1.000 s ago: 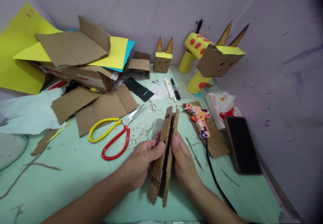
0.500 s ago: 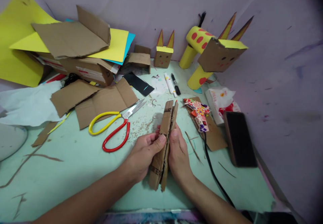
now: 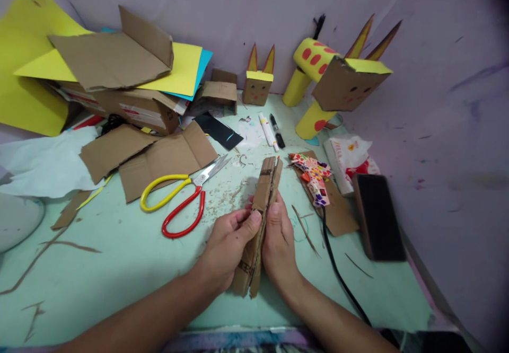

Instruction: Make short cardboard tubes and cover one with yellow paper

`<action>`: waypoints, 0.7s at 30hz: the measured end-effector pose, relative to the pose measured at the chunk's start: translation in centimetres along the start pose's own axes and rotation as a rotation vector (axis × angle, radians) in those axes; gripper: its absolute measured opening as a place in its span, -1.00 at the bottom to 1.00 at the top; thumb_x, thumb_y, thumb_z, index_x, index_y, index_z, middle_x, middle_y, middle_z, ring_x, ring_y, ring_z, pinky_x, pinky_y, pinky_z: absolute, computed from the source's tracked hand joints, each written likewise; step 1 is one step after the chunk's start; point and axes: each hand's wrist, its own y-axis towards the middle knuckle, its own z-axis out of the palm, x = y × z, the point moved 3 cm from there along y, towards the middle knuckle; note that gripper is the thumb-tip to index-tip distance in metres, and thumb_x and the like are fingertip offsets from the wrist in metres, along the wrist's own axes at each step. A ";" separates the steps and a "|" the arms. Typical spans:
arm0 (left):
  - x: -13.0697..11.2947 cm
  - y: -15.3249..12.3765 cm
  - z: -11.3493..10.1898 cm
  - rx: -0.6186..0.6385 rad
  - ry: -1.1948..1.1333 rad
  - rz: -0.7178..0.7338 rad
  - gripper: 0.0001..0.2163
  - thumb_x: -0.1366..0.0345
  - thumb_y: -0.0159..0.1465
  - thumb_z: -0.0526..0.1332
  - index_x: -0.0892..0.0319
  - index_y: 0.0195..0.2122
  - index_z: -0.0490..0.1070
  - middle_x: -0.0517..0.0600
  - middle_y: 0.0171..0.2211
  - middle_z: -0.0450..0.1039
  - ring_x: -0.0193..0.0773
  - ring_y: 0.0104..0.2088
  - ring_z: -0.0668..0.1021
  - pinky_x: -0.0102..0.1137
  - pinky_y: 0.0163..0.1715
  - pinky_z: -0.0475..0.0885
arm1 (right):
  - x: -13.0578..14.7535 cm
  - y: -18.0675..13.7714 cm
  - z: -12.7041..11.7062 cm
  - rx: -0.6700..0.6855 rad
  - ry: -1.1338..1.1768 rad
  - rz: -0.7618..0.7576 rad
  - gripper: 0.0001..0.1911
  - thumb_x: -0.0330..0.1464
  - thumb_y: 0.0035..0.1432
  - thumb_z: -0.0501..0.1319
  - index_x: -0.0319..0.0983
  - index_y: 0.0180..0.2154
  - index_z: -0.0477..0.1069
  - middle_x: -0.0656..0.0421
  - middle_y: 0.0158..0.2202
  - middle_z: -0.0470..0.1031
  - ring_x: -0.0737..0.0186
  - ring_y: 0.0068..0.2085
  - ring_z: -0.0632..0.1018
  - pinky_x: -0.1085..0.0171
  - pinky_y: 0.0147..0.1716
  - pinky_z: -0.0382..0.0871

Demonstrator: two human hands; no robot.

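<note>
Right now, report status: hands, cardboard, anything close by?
Left hand, right hand: both shut on folded cardboard strip, pressed together on edge. Scissors lie left of it, black cable right.

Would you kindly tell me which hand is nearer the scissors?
Left. The left hand sits just right of the scissors; the right hand lies farther right, beyond the folded cardboard.

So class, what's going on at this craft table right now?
A person holds a folded cardboard piece on edge, low over the green table. The left hand pinches it from one side and the right hand presses against the other, closing the layers together. Yellow-and-red scissors lie untouched to the left. A spotted cardboard animal and a small cardboard head stand at the back by the wall.
</note>
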 end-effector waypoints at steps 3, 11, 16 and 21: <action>0.1 0.0 0.0 -0.010 -0.017 -0.004 -0.63 0.08 -0.12 0.42 0.20 -0.35 0.51 0.01 -0.34 0.58 -0.16 -0.24 0.57 -0.39 -0.19 0.41 | 0.0 0.0 0.1 0.010 -0.008 -0.021 -0.40 0.00 0.26 -0.10 -0.18 0.20 0.17 0.04 0.13 0.36 0.08 0.13 0.36 0.03 0.14 0.16; 0.1 -0.1 0.0 -0.016 -0.053 -0.023 -0.62 0.11 -0.12 0.44 0.22 -0.32 0.51 0.01 -0.34 0.58 -0.18 -0.22 0.57 -0.38 -0.12 0.38 | -0.2 -0.3 0.2 0.008 -0.001 -0.044 -0.40 -0.01 0.26 -0.10 -0.17 0.20 0.15 0.02 0.08 0.39 0.04 0.08 0.40 -0.02 0.10 0.20; 0.2 -0.1 0.0 -0.019 -0.068 -0.028 -0.62 0.14 -0.13 0.45 0.25 -0.33 0.51 0.02 -0.37 0.58 -0.19 -0.25 0.57 -0.38 -0.14 0.39 | -0.4 -0.4 0.2 -0.006 0.032 0.000 -0.40 -0.01 0.24 -0.08 -0.18 0.19 0.17 0.02 0.05 0.42 0.02 0.09 0.39 -0.04 0.09 0.22; -0.2 -0.3 0.1 -0.006 -0.068 -0.016 -0.63 0.15 -0.11 0.45 0.24 -0.33 0.50 0.00 -0.38 0.57 -0.24 -0.31 0.56 -0.41 -0.19 0.41 | -0.5 -0.9 0.3 0.030 0.229 0.071 -0.47 -0.06 0.25 -0.01 -0.10 0.18 0.13 0.11 0.18 0.29 0.12 0.17 0.33 0.06 0.18 0.12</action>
